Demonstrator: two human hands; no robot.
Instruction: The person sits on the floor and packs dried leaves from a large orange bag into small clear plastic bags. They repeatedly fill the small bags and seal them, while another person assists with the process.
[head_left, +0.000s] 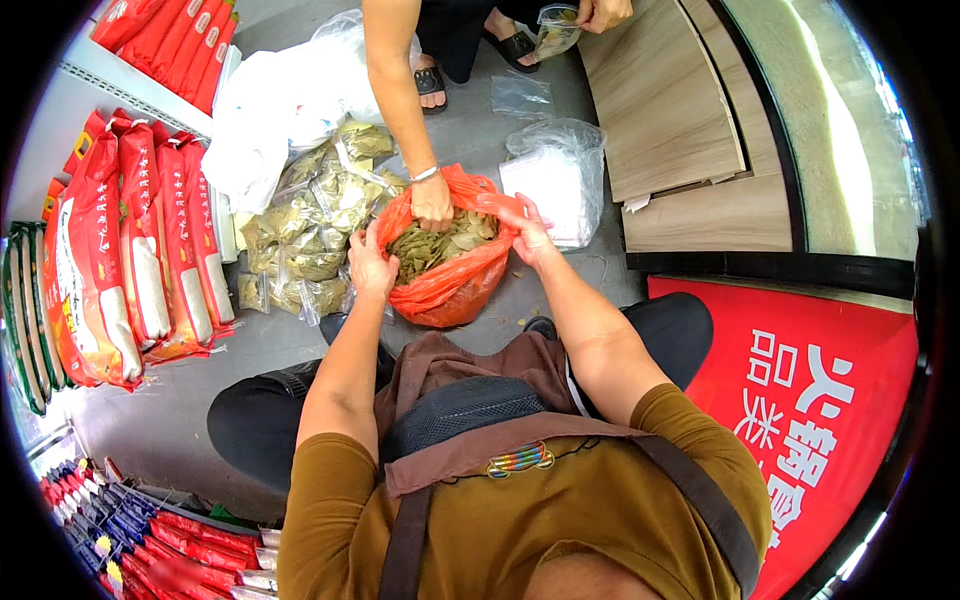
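A red plastic bag (450, 300) stands on the floor before me, its mouth spread wide and dried bay leaves (427, 253) inside. My left hand (372, 262) grips the bag's rim on the left side. On the right, my right hand (531, 231) has hold of the opposite rim. Another person's hand (432, 204), with a bracelet at the wrist, reaches down into the leaves between my hands. That person's other hand (604, 12) holds a clear zip bag (557, 31) with some leaves in it.
Several filled zip bags of leaves (315, 225) are heaped left of the red bag, beside a white plastic sack (259, 120). Flat empty zip bags (541, 187) lie to the right. Rice sacks (90, 277) line the left shelf; wooden panels (660, 112) stand at right.
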